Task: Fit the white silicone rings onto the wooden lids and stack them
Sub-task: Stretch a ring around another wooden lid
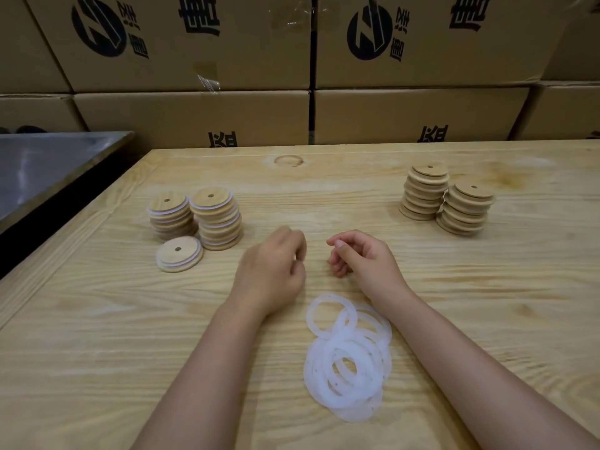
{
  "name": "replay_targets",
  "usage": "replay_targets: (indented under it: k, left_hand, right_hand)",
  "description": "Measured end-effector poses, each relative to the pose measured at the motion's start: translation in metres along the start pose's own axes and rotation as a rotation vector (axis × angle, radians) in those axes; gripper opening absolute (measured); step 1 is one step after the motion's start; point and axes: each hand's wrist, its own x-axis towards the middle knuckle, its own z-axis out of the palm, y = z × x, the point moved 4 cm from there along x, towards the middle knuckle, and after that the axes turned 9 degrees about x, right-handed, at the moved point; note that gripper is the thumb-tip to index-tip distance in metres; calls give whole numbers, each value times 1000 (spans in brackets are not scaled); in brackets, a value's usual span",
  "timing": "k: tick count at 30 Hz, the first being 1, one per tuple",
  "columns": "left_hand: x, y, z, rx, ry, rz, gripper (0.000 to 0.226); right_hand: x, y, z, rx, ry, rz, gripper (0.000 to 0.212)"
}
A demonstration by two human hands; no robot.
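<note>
Right hand hovered just above the table, fingers loosely curled, its palm side showing and holding nothing. Beside it, the left hand was turned back-up and blurred, fingers tucked under, so whether it pinched anything could not be told. Both sat at the middle of the work area, between supply and output, which looked like a pause between pieces.

Nearest the wrists lay the loose pile of white silicone rings, overlapping each other between the forearms, likely kept there for a short reach. To the left stood two finished stacks with white edges showing between the wooden lids, and a single ringed lid flat in front of them, probably the start of a third stack. Well apart on the right stood two stacks of bare lids, touching each other; keeping them opposite the finished ones would prevent mix-ups. Cardboard boxes walled the far edge.
</note>
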Motion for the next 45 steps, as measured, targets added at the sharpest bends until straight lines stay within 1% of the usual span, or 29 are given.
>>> replay_targets:
  k: [1,2,3,5,8,9,10,12,14,17,20,21,23,26,29,36,40,43,45]
  left_hand:
    - [-1,-4,12,22,-150,-37,8]
    - [-1,-12,20,41,-232,-97,8]
    - [-1,-20,23,55,-253,-154,8]
    - [0,-30,23,61,-231,-214,9]
    - [2,-32,26,62,-229,-210,9]
    - [2,-32,27,65,-236,-210,9]
    - [2,-32,27,70,-241,-210,9]
    - [3,-34,28,78,-240,-210,9]
    - [3,-34,28,82,-239,-210,10]
    - [3,-33,29,74,-245,-221,9]
    - [3,-34,29,58,-256,-238,11]
    - [3,-35,29,52,-261,-246,12]
    - [3,-35,29,37,-269,-266,13]
    - [3,-35,29,34,-273,-283,14]
    - [3,-35,29,35,-271,-291,14]
    - [3,-34,29,19,-277,-300,15]
    - [2,-35,30,12,-276,-301,15]
    - [1,-33,27,11,-282,-277,19]
    - [2,-30,27,-30,-303,-265,23]
  right_hand:
    - [-1,-1,-2,-11,-3,-7,16]
    - [-2,-2,-4,-33,-5,-20,16]
    - [-2,-4,-8,-71,9,-39,16]
    - [-2,-11,-23,-196,107,-115,13]
    - [0,-31,-54,-399,398,-311,6]
    - [0,-36,-66,-460,514,-359,11]
    - [1,-39,-78,-513,625,-372,22]
    - [3,-39,-102,-579,808,-280,41]
    - [5,-37,-117,-639,899,-154,53]
    - [14,-36,-134,-748,898,12,63]
    - [24,-37,-150,-782,834,119,61]
    - [27,-38,-155,-781,814,115,58]
    - [29,-41,-160,-783,790,49,52]
    - [32,-48,-163,-784,811,-39,41]
    - [36,-53,-164,-709,814,-44,32]
    - [42,-53,-168,-661,769,-11,30]
    - [37,-55,-166,-660,791,-125,29]
    - [22,-61,-156,-591,846,-333,27]
    - [11,-66,-137,-518,829,-451,26]
